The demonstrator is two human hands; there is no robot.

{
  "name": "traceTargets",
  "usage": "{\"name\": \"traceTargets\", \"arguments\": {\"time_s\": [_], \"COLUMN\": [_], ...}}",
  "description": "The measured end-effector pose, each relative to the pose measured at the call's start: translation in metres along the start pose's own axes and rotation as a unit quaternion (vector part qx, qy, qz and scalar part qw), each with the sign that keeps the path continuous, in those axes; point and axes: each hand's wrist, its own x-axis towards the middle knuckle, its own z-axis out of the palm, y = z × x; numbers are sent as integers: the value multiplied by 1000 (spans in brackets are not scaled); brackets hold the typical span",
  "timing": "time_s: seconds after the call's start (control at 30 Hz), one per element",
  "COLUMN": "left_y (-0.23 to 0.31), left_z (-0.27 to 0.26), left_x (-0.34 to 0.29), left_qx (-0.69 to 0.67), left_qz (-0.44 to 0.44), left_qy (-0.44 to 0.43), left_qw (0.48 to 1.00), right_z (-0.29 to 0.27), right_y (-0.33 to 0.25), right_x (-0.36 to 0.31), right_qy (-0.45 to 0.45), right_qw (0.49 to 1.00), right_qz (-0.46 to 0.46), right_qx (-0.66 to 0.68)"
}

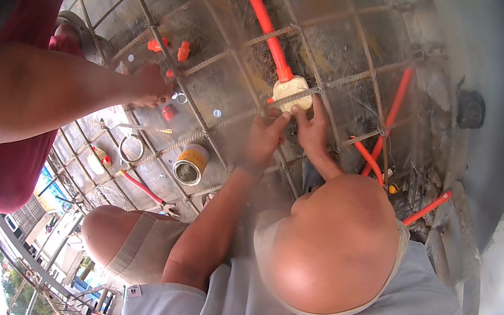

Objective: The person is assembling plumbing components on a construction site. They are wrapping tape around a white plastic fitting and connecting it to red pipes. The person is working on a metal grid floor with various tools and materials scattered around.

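Note:
A cream-coloured electrical box (289,91) lies under a bar of the rebar grid (235,51), joined at its far side to a straight orange conduit pipe (262,20). My left hand (263,137) grips the box's near left edge, thumb and fingers pressed to it. At the near right edge my right hand (313,129) holds the same box, its thumb close to the left thumb. The undersides of the fingers are hidden. A small orange piece shows beside the box's left side.
Another person's hand (151,84) reaches among orange fittings (184,51) at the left. Nearer lie an open yellow tin (191,164), red-handled pliers (146,189), a wire ring (131,149) and another cream box (96,160). More orange conduit (393,102) slants up at the right, near a grey wall (493,139).

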Motion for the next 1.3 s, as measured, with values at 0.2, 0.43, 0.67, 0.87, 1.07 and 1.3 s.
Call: {"name": "traceTargets", "arguments": {"time_s": [0.2, 0.43, 0.67, 0.87, 1.07, 1.3], "left_y": [0, -5, -9, 9, 6, -4], "left_z": [-7, -1, -5, -4, -3, 2], "left_x": [6, 11, 9, 7, 4, 14], "left_qx": [2, 5, 43, 22, -49, -93], "left_qz": [-70, -70, 2, -64, -72, -97], "left_qy": [-8, 3, -25, -25, -23, -23], "left_qw": [997, 998, 999, 997, 996, 991], "right_z": [8, 0, 12, 7, -15, -73], "right_y": [-6, -13, -4, -5, -8, -20], "right_x": [0, 5, 9, 6, 8, -25], "right_qy": [-17, -14, 16, 29, -86, -261], "right_qw": [992, 999, 999, 996, 968, 939], "right_qz": [62, 45, 23, 81, 231, 218], "right_qx": [105, 16, 34, 30, -49, 48]}}
